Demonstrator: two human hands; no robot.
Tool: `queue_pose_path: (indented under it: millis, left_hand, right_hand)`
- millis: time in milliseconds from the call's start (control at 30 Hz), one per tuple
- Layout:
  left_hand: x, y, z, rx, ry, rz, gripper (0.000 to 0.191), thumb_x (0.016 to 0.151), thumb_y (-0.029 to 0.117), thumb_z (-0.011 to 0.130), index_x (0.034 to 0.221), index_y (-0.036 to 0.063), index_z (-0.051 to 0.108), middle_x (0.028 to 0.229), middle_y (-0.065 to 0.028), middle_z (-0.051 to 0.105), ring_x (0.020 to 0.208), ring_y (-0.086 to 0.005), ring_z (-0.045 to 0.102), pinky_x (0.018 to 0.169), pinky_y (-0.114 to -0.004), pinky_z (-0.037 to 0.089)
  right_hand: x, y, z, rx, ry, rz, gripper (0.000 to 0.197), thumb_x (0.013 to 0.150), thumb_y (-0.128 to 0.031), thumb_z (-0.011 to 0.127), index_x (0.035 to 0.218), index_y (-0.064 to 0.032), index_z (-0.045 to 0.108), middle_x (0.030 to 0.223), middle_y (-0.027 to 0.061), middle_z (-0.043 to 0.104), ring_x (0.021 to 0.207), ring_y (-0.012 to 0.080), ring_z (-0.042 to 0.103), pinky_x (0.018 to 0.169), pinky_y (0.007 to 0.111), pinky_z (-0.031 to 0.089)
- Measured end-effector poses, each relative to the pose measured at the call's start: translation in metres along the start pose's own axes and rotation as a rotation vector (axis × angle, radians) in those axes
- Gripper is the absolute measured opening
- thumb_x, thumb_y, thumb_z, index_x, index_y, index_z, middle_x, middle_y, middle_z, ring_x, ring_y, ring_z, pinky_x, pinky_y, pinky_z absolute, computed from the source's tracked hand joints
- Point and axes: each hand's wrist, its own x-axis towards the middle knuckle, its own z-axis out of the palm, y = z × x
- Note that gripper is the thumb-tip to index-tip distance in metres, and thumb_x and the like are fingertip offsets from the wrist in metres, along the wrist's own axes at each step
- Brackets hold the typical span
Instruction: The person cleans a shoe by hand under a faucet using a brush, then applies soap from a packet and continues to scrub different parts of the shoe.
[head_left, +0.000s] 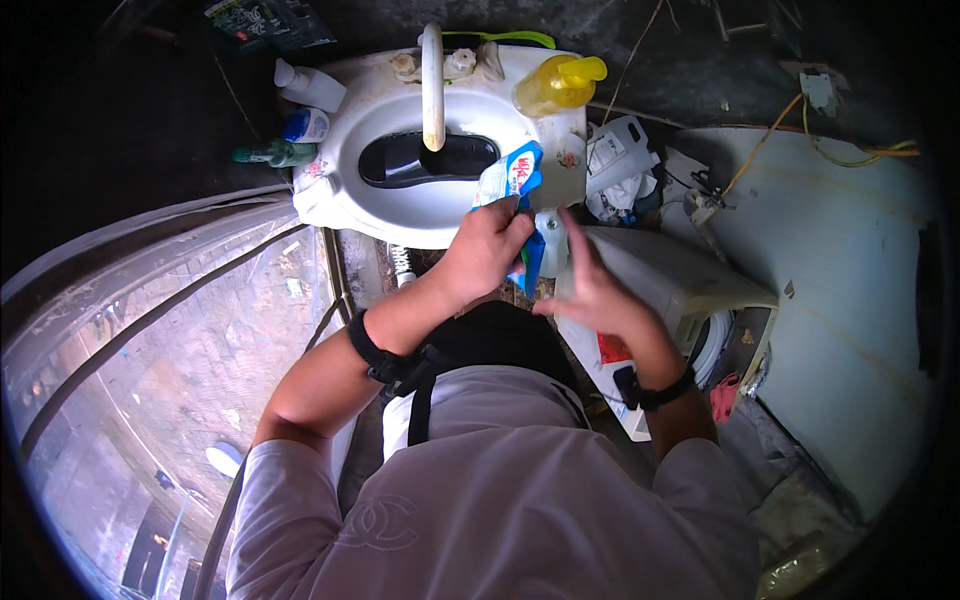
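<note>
My left hand (487, 244) grips a blue and white plastic pouch (517, 176) with red print, above the right front rim of a white washbasin (457, 217). Just right of the pouch, my right hand (592, 289) has its fingers apart, close to a pale translucent bottle (553, 244); whether a fingertip touches it cannot be told. A dark shoe-shaped object (427, 161) lies in the basin bowl under the white faucet (433, 90).
A yellow pump bottle (559, 86), a white pump bottle (309, 86), a blue-capped container (306, 125) and a green bottle (277, 154) stand around the basin. A white jug (619, 154) is at right, above a top-loading appliance (652, 262). Wires hang further right.
</note>
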Motion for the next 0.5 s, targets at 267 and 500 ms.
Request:
queue_pose_path:
  millis: [267,500]
  left_hand:
    - [0.013,-0.012,0.014,-0.41,-0.095,-0.077,0.036,0.112,0.033,0.051,0.114,-0.0006,0.063,0.092,-0.0078,0.069,0.074,-0.0144,0.067,0.066,-0.029,0.058]
    - [0.056,-0.124,-0.082,0.181,0.236,-0.136,0.05,0.105,0.047,0.06,0.118,-0.0012,0.06,0.111,-0.0157,0.071,0.1,-0.0242,0.068,0.084,-0.041,0.057]
  right_hand:
    - [0.025,0.037,0.057,0.013,0.33,0.089,0.036,0.096,-0.01,0.061,0.131,-0.0022,0.062,0.114,0.0251,0.069,0.106,0.0418,0.069,0.091,0.048,0.054]
    - [0.01,0.082,0.033,0.304,0.487,0.321,0.036,0.1,-0.021,0.058,0.129,0.0005,0.063,0.101,0.0287,0.072,0.1,0.0423,0.072,0.09,0.045,0.053]
